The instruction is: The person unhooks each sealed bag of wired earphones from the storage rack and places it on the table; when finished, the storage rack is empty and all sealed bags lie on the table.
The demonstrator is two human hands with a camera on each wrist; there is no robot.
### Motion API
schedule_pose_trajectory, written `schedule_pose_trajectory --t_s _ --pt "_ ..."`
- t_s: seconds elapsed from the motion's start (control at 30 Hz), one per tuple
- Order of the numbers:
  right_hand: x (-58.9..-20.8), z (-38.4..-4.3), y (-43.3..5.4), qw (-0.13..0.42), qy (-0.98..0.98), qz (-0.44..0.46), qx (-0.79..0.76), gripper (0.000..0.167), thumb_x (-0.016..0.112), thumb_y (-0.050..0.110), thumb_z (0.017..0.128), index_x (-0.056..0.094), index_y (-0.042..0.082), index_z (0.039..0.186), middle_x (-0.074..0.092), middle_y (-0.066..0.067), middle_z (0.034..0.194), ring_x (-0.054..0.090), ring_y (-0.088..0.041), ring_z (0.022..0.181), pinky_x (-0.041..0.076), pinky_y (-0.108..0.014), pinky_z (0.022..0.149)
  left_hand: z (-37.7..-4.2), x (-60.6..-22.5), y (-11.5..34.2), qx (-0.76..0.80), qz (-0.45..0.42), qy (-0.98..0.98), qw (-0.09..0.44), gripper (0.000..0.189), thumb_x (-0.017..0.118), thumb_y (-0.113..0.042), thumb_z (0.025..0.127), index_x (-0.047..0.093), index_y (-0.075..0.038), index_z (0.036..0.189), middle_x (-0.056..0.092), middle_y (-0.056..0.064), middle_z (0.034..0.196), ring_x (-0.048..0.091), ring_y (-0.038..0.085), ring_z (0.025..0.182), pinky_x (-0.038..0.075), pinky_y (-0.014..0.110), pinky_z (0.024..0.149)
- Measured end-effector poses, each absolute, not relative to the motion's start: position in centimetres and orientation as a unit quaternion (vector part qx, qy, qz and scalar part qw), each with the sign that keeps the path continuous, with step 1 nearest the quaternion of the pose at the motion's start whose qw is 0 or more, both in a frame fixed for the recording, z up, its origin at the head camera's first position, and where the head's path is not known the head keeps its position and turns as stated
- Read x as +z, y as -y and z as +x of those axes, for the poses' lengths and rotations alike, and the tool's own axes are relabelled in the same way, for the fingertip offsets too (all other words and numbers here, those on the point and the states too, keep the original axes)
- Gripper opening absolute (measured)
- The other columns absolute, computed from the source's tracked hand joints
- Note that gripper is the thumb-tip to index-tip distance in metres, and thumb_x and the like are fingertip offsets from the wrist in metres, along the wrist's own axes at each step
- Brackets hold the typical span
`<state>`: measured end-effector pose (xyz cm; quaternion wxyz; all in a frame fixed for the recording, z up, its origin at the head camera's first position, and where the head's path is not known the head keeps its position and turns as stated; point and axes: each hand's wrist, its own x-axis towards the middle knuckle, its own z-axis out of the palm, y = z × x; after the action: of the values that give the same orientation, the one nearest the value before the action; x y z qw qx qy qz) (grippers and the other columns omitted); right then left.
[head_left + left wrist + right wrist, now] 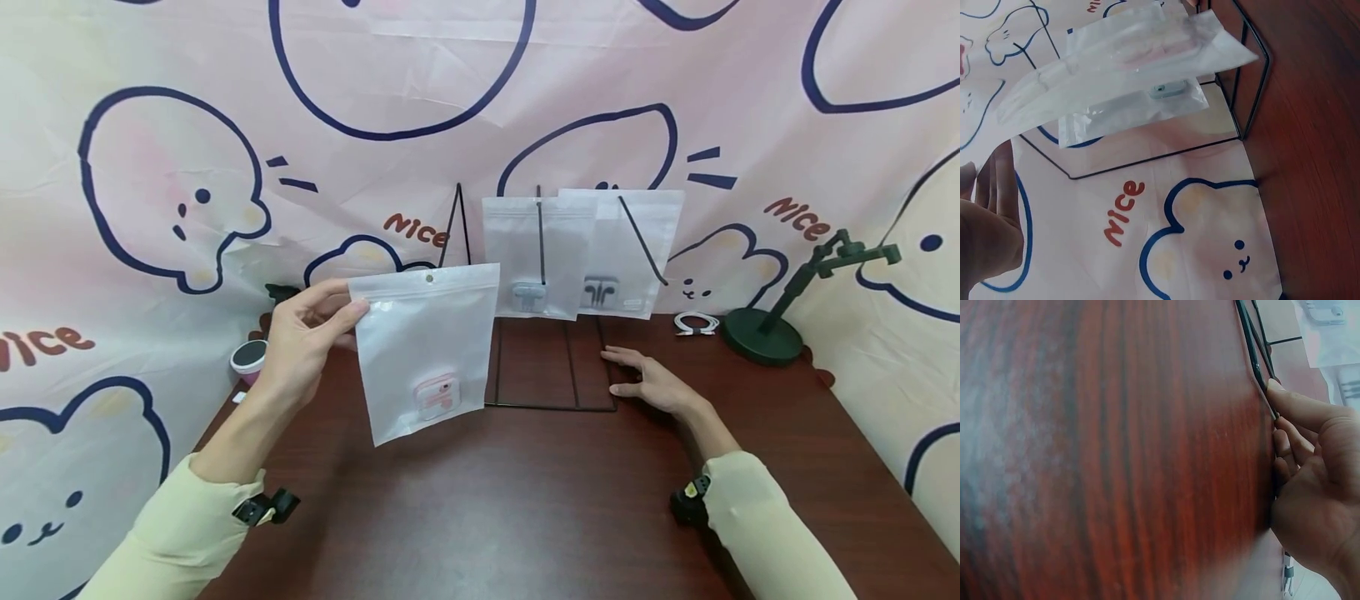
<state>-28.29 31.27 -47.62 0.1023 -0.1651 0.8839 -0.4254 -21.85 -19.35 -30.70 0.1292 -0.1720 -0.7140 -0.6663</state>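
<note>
My left hand (pixel 307 333) pinches the upper left edge of a white zip bag (pixel 405 333), thumb in front. A small clear case with pink marks (pixel 437 395) shows through the bag's lower part. The bag hangs in front of the left side of a black wire display rack (pixel 551 407) and hides some of it. On the rack's other hooks hang two similar bags, the middle one (pixel 513 250) and the right one (pixel 648 242). My right hand (pixel 652 383) holds the rack's base at its right corner, its thumb and fingers on the wire (pixel 1260 369).
A green stand with a jointed arm (pixel 765 333) is at the back right, beside a coiled white cable (pixel 696 323). A cup with a dark top (pixel 249 357) stands at the left edge of the brown table (pixel 480 517). A printed cloth (pixel 420 75) hangs behind.
</note>
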Motion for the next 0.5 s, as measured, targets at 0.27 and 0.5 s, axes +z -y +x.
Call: schedule_pose_trajectory --t_s 0.27,0.5 --pt "-47.5 -28.2 -31.0 0.107 -0.883 -0.162 -0.427 0.065 0.071 0.012 0.099 0.043 0.001 0.157 0.023 -0.023 0.168 0.015 -0.048 0.155 0.022 -0.07 0.119 -22.1 -32.2 22.0 -0.719 -0.171 0.66 0.134 0.018 0.069 0.002 0.098 0.076 -0.004 0.112 0.079 0.002 0.094 0.074 0.012 0.074 0.061 0.025 0.06" --pt "-47.4 -28.3 -31.3 0.104 -0.886 -0.161 -0.423 0.064 0.07 0.011 0.099 0.043 0.0 0.156 0.024 -0.024 0.168 0.016 -0.048 0.155 0.022 -0.069 0.119 -23.8 -35.1 23.8 -0.741 -0.144 0.65 0.093 0.017 0.066 0.0 0.1 0.076 -0.009 0.111 0.079 0.0 0.094 0.074 0.009 0.075 0.061 0.024 0.059"
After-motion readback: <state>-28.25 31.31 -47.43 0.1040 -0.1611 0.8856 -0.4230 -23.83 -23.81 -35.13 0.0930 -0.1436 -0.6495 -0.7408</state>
